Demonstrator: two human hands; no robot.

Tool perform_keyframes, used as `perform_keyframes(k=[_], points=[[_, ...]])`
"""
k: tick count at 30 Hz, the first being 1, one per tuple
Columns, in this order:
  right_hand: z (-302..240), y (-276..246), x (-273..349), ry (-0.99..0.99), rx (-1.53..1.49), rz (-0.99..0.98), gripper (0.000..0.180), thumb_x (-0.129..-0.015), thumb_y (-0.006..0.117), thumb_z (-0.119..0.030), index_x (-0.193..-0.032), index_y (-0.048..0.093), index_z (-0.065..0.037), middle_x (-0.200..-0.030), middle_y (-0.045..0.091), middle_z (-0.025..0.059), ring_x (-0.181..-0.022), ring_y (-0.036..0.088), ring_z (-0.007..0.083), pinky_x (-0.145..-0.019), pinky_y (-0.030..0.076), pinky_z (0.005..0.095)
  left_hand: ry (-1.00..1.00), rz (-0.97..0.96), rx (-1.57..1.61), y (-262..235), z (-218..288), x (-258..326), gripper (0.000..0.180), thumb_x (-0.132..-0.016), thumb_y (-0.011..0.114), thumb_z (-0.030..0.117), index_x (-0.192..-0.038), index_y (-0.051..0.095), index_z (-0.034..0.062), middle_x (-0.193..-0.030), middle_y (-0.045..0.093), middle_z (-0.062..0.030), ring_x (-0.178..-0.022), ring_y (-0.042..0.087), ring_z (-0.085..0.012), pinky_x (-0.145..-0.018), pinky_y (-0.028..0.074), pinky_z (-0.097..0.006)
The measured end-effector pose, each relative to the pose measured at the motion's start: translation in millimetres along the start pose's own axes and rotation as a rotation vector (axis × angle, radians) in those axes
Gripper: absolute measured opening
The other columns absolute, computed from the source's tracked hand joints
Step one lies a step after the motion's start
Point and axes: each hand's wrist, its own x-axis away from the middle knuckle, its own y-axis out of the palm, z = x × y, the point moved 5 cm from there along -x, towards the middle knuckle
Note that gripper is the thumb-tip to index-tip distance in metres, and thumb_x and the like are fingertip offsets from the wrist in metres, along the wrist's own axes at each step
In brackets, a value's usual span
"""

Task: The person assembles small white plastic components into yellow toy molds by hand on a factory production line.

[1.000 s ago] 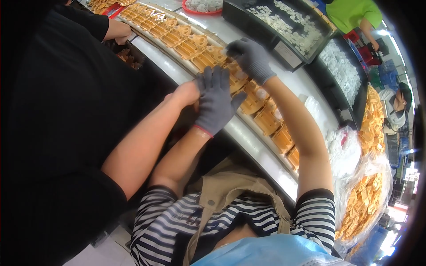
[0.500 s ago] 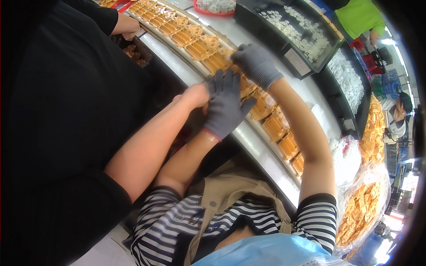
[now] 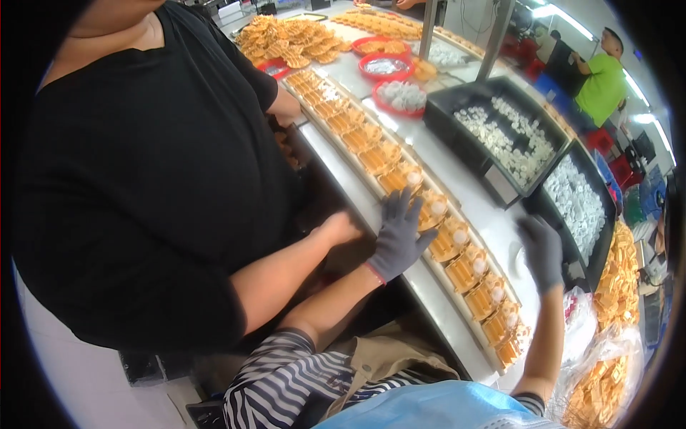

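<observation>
My left hand (image 3: 404, 236), in a grey glove with a red cuff edge, lies with fingers stretched over a long row of orange-yellow plastic housings (image 3: 371, 159). The housings sit side by side in a narrow pale rail (image 3: 421, 250) running from far left to near right. Small whitish round pieces (image 3: 459, 236) sit on the housings from around my left hand toward the near end. My right hand (image 3: 541, 250), gloved in grey, is off the row, beside a black bin of clear-white plastic parts (image 3: 572, 200). Motion blurs its fingers, so their grip cannot be made out.
Another black bin (image 3: 493, 189) holds white rings. Red baskets (image 3: 400, 111) of small parts stand farther back, near a heap of orange pieces (image 3: 286, 39). A co-worker in black (image 3: 157, 186) stands close on my left, one forearm near mine. Bagged orange parts (image 3: 597, 382) lie at right.
My right hand has left the row and moved right, toward the bins. My left hand stays at the row, fingers spread. The view has shifted, showing more of the co-worker and far table.
</observation>
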Motion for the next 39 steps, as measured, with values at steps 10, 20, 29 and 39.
perform_keyframes(k=[10, 20, 29, 39], points=[[244, -38, 187, 0.373, 0.419, -0.176, 0.049, -0.079, 0.071, -0.026, -0.124, 0.061, -0.010, -0.112, 0.067, 0.0166, -0.101, 0.063, 0.0355, -0.087, 0.050, 0.0424, -0.033, 0.007, -0.478, 24, -48, -39, 0.071, -0.090, 0.055, 0.057, -0.131, 0.051, -0.0007, -0.135, 0.050, -0.0256, -0.129, 0.042, -0.0421, -0.109, 0.029, -0.055], [196, -47, 173, 0.572, 0.437, -0.156, 0.023, -0.083, 0.066, -0.021, -0.104, 0.069, -0.011, -0.094, 0.068, 0.0177, -0.089, 0.064, 0.0364, -0.079, 0.049, 0.0414, 0.041, -0.095, -0.343, 22, -30, -12, 0.065, -0.093, 0.055, 0.049, -0.138, 0.045, 0.0035, -0.147, 0.038, -0.0238, -0.138, 0.029, -0.0450, -0.114, 0.016, -0.061], [192, -45, 169, 0.517, 0.537, 0.029, 0.026, -0.088, 0.058, -0.018, -0.111, 0.068, -0.012, -0.096, 0.066, 0.0188, -0.089, 0.063, 0.0383, -0.077, 0.049, 0.0433, 0.020, -0.097, -0.343, 14, -26, -14, 0.065, -0.092, 0.057, 0.048, -0.137, 0.047, 0.0024, -0.146, 0.039, -0.0234, -0.137, 0.031, -0.0450, -0.113, 0.017, -0.060], [166, -35, 121, 0.522, 0.027, -0.069, 0.024, -0.088, 0.064, -0.015, -0.110, 0.070, -0.007, -0.086, 0.069, 0.0112, -0.075, 0.065, 0.0175, -0.072, 0.050, 0.0300, 0.026, -0.075, -0.339, 14, -26, -16, 0.065, -0.091, 0.058, 0.049, -0.136, 0.048, 0.0028, -0.146, 0.040, -0.0215, -0.137, 0.031, -0.0442, -0.113, 0.018, -0.060]])
